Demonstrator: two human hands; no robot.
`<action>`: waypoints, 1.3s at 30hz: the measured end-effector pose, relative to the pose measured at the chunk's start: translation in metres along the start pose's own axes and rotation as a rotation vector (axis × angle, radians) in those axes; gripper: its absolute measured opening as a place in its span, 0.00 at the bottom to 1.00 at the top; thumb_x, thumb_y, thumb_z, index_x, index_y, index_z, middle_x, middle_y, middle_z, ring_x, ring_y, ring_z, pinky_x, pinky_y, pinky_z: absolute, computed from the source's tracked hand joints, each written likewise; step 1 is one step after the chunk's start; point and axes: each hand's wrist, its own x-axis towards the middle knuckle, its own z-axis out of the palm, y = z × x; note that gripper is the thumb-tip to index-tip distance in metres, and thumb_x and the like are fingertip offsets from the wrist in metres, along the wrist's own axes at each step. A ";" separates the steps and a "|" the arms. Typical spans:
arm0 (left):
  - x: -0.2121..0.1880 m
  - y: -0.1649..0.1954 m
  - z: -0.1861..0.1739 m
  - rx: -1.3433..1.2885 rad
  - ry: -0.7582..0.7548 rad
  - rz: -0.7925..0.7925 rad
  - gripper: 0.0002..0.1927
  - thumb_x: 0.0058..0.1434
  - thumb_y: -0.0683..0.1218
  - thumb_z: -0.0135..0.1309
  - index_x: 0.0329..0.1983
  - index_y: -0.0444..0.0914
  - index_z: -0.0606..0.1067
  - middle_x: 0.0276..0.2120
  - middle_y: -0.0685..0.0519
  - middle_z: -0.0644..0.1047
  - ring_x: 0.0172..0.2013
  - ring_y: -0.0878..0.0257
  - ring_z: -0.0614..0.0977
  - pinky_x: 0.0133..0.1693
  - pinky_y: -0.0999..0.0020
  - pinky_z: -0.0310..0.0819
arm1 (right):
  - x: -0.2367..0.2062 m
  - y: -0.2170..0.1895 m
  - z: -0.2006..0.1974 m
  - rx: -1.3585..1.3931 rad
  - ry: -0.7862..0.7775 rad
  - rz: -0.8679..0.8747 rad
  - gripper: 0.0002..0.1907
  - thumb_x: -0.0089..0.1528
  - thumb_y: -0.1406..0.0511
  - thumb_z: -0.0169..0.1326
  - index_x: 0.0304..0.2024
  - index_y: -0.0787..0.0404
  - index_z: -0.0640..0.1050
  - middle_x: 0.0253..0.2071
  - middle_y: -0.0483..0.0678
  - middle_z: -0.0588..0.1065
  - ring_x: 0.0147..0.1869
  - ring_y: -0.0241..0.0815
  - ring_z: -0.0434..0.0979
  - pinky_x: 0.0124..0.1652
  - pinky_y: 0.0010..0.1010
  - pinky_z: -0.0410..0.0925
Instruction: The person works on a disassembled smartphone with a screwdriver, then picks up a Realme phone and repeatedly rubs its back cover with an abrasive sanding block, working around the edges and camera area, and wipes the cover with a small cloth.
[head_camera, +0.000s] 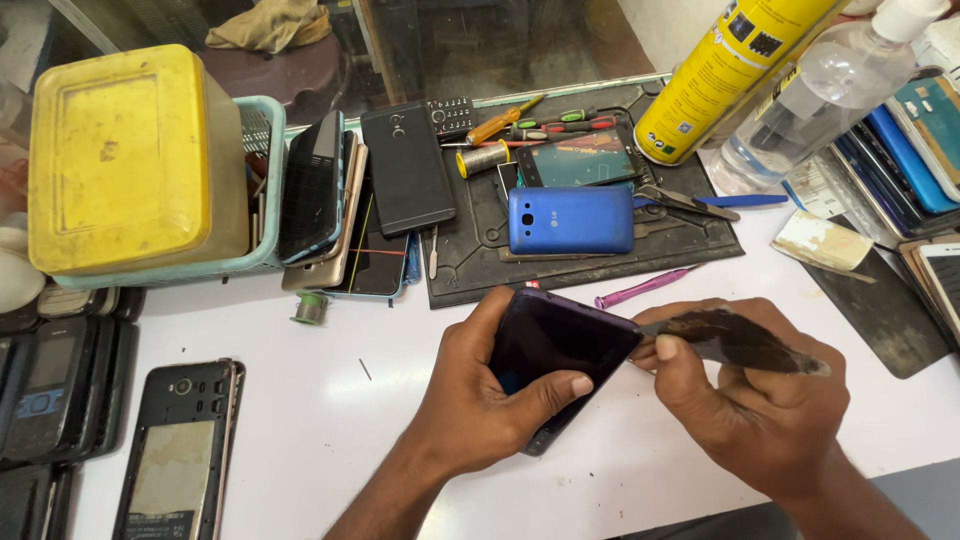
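We note the left hand (480, 400) gripping a dark phone (555, 350) above the white tabletop (330, 400), fingers wrapped around its edges. The right hand (745, 400) pinches a thin dark pry tool (740, 345), tip touching the phone's right edge. A blue phone (570, 220) lies well apart on the black mat (470, 250).

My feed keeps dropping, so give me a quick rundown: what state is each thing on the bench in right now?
Dark phone: held tilted in the left hand, above the table.
Thin pry card: in the right hand, tip at the phone's edge.
Blue phone: lying back up on the black mat.
Opened phone: back cover off, insides showing.
Yellow spray can: lying tilted.
Clear bottle: cap on.
Yellow box: lid shut.
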 end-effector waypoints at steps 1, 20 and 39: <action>0.000 0.000 0.000 0.003 0.001 -0.003 0.22 0.57 0.47 0.68 0.50 0.33 0.74 0.36 0.50 0.84 0.39 0.67 0.85 0.43 0.70 0.81 | 0.001 -0.001 0.000 0.002 -0.010 -0.013 0.08 0.60 0.67 0.61 0.39 0.66 0.82 0.35 0.45 0.84 0.20 0.24 0.70 0.21 0.16 0.60; 0.001 -0.002 0.001 0.033 -0.003 -0.030 0.21 0.57 0.47 0.68 0.48 0.34 0.74 0.34 0.51 0.84 0.36 0.67 0.86 0.39 0.71 0.81 | -0.002 -0.001 0.004 0.000 0.006 0.064 0.05 0.60 0.67 0.60 0.36 0.63 0.84 0.31 0.44 0.81 0.21 0.25 0.72 0.21 0.19 0.61; 0.002 -0.010 0.003 -0.097 -0.012 -0.042 0.24 0.57 0.46 0.67 0.53 0.33 0.73 0.41 0.49 0.84 0.44 0.63 0.86 0.51 0.65 0.82 | 0.000 0.017 0.012 0.190 -0.088 0.123 0.06 0.63 0.68 0.59 0.35 0.65 0.83 0.28 0.45 0.83 0.30 0.31 0.81 0.32 0.22 0.73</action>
